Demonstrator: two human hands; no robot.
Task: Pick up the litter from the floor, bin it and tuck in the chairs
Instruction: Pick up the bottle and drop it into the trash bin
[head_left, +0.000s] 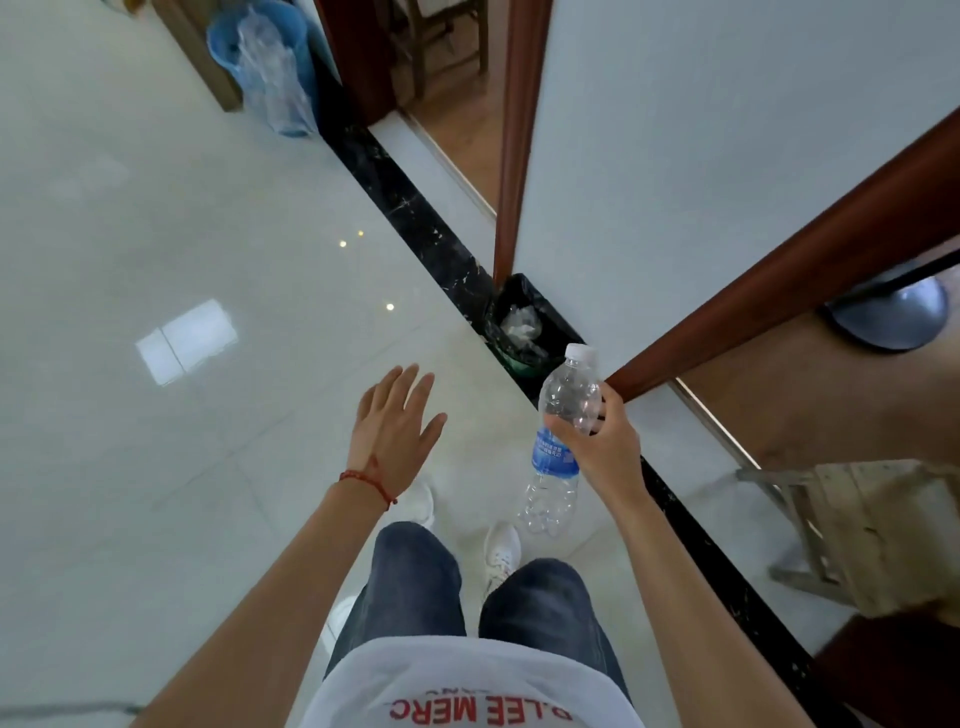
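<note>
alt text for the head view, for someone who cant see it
The right hand holds an empty plastic water bottle near a black-lined bin by the wall. The left hand hangs open and empty over the tiled floor.

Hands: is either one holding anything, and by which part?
The right hand holds a clear plastic bottle around its upper body, just above the blue label. The left hand is open and empty.

The right hand (597, 447) grips a clear, empty plastic water bottle (558, 441) around its middle, cap toward twelve o'clock. A black-lined bin (519, 327) stands just beyond at twelve. The left hand (395, 431), fingers spread, hovers at nine o'clock of the bottle.
</note>
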